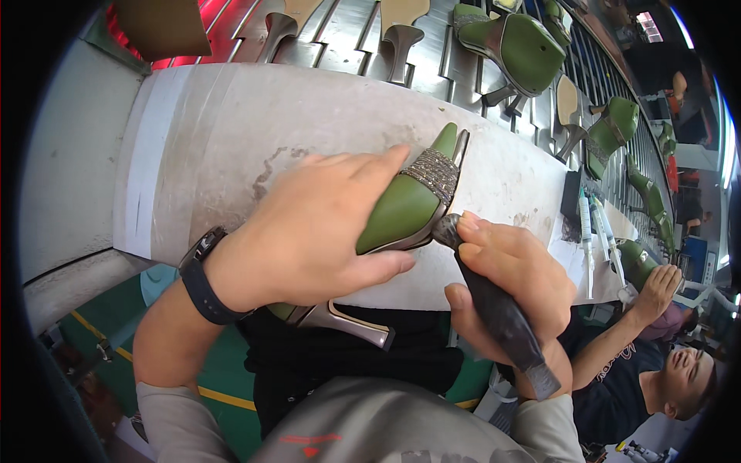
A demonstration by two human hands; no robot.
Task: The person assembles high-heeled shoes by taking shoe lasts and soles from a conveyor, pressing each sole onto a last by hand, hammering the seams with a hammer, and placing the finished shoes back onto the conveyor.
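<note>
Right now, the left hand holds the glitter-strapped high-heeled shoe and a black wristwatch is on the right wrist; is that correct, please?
Not quite: the head view shows the black wristwatch on the left wrist, not the right. The left hand does hold the glitter-strapped high-heeled shoe.

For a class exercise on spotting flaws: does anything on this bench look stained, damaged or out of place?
Yes: dark, wandering stains mark the pale worktop just beyond the left hand. They look odd against the lighter surface around them; what left them cannot be told.
</note>
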